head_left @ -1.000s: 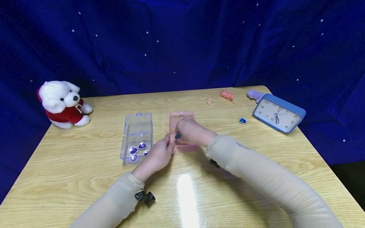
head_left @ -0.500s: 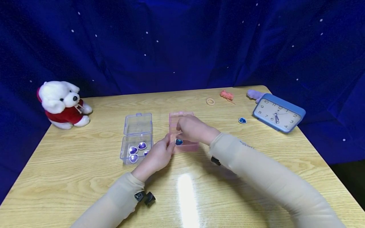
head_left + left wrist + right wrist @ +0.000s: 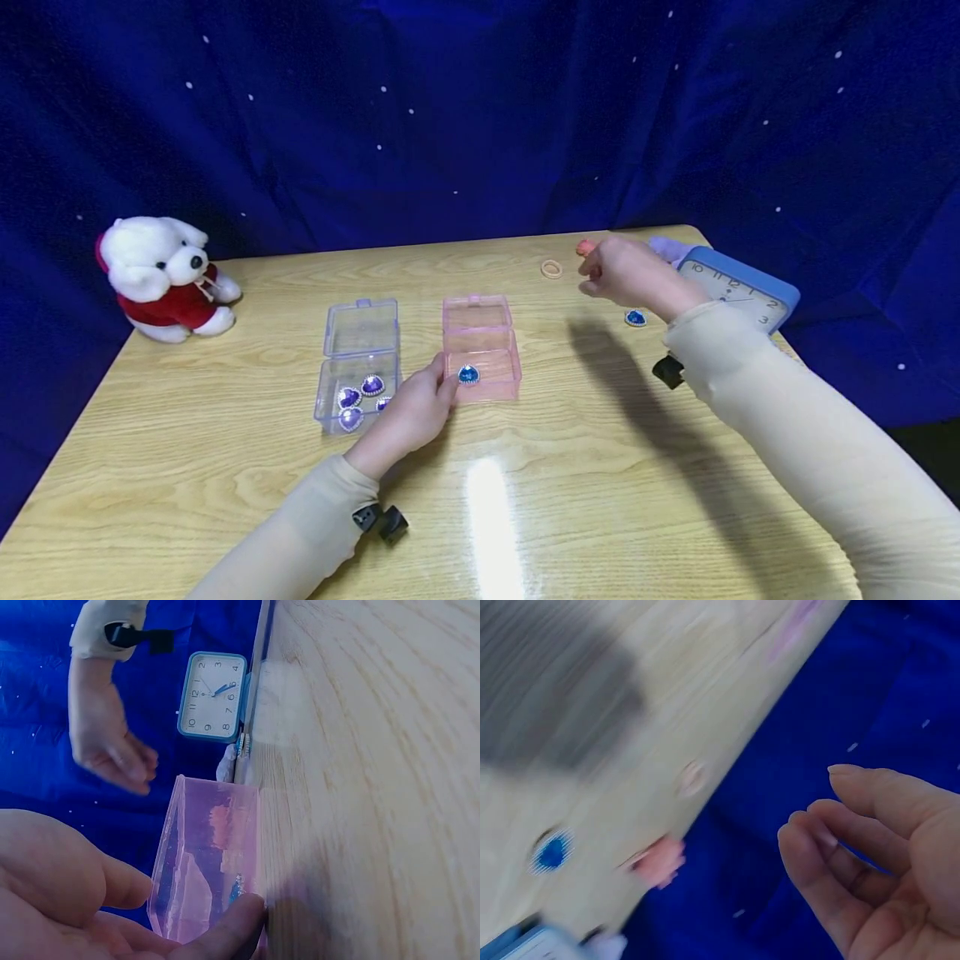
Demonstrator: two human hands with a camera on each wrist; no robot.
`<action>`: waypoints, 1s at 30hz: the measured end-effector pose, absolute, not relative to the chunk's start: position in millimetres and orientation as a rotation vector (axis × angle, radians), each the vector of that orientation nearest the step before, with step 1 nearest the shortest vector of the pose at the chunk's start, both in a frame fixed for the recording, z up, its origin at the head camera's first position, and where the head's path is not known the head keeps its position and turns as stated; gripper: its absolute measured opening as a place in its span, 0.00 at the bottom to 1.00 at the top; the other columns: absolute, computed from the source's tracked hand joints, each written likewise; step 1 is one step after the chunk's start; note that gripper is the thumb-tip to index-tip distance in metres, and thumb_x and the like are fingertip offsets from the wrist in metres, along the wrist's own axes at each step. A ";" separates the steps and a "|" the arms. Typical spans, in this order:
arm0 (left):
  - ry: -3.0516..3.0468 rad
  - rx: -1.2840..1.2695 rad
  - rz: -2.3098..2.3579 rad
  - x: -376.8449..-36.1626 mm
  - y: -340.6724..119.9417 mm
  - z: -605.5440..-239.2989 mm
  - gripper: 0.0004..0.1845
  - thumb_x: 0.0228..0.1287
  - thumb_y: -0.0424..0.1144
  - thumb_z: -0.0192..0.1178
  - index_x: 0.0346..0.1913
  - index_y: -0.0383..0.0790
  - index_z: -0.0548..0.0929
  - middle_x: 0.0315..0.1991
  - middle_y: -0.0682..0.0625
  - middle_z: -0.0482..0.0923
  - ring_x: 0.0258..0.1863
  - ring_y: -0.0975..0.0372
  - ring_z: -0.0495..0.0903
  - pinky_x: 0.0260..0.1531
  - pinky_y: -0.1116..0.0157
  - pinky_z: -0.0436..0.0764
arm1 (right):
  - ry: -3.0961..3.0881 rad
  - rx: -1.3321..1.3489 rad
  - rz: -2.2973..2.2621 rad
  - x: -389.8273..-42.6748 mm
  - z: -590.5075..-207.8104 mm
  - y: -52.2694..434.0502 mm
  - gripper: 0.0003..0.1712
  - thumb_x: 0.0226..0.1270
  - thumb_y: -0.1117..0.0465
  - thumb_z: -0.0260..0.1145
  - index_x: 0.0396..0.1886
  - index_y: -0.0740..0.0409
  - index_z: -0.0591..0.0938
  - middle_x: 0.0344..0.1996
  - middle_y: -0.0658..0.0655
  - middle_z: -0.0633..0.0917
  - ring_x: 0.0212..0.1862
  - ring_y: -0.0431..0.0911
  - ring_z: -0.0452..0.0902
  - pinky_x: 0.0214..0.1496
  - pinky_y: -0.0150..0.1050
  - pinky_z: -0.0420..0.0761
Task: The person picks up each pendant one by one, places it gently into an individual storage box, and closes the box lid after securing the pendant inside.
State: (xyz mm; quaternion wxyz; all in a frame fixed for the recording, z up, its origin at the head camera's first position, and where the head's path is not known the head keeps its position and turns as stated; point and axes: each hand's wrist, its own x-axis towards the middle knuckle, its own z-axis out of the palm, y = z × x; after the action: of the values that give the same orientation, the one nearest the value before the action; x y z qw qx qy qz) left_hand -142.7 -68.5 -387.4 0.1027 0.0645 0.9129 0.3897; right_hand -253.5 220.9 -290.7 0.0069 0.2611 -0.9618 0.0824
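My left hand (image 3: 411, 407) holds the left side of an open pink clear plastic box (image 3: 501, 385), its thumb and fingers about the corner in the left wrist view. Inside the box lies a blue heart-shaped gem (image 3: 468, 375) with a pale beaded border. My right hand (image 3: 632, 273) is raised over the back right of the table with nothing in it, fingers loosely curled and thumb apart from them in the right wrist view. Near it lie a second blue gem (image 3: 636, 318), a beige ring (image 3: 551, 269) and a small coral-pink figure (image 3: 585, 247), partly hidden by the hand.
An open bluish clear box (image 3: 362, 329) with several purple gems (image 3: 349, 397) stands left of the pink one. At the right are a blue clock (image 3: 757, 279) and a purple toy (image 3: 670, 249). A white plush dog (image 3: 168, 279) sits at the back left.
My right hand let go of the blue gem inside the pink box, then moved up and right toward the coral-pink figure. The left hand has stayed at the box.
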 end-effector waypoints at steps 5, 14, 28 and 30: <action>2.697 0.190 1.153 -143.2 -69.3 -387.9 0.31 0.79 0.42 0.46 0.76 0.28 0.54 0.71 0.35 0.62 0.70 0.46 0.61 0.67 0.51 0.62 | -3.013 0.813 0.310 -254.6 -304.9 256.2 0.07 0.58 0.68 0.69 0.22 0.60 0.81 0.16 0.46 0.73 0.23 0.43 0.68 0.30 0.41 0.69; 2.685 0.183 1.171 -143.2 -69.8 -387.7 0.31 0.79 0.42 0.46 0.76 0.29 0.53 0.71 0.35 0.62 0.70 0.46 0.61 0.67 0.51 0.62 | -3.143 0.676 0.316 -257.2 -338.1 288.7 0.16 0.59 0.65 0.71 0.44 0.72 0.85 0.30 0.58 0.85 0.36 0.52 0.79 0.46 0.52 0.78; 2.684 0.196 1.156 -142.6 -68.9 -388.3 0.31 0.80 0.41 0.45 0.76 0.29 0.54 0.35 0.45 0.77 0.43 0.52 0.78 0.53 0.53 0.74 | -3.195 0.472 0.310 -260.8 -372.8 296.7 0.18 0.59 0.63 0.70 0.45 0.73 0.84 0.44 0.71 0.84 0.48 0.65 0.79 0.56 0.56 0.74; 2.679 0.195 1.156 -142.6 -68.4 -387.8 0.31 0.80 0.41 0.45 0.76 0.29 0.53 0.33 0.44 0.76 0.38 0.53 0.78 0.51 0.54 0.75 | -3.195 0.449 0.330 -262.5 -373.3 296.3 0.16 0.58 0.64 0.70 0.43 0.72 0.85 0.41 0.70 0.85 0.46 0.63 0.79 0.54 0.56 0.74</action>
State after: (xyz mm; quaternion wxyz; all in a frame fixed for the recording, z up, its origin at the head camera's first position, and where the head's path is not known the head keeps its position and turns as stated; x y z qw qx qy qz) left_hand -142.6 -68.4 -387.8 0.1085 0.0663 0.9107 0.3930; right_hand -262.5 296.3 -373.3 -0.0506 0.1383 -0.9838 0.1018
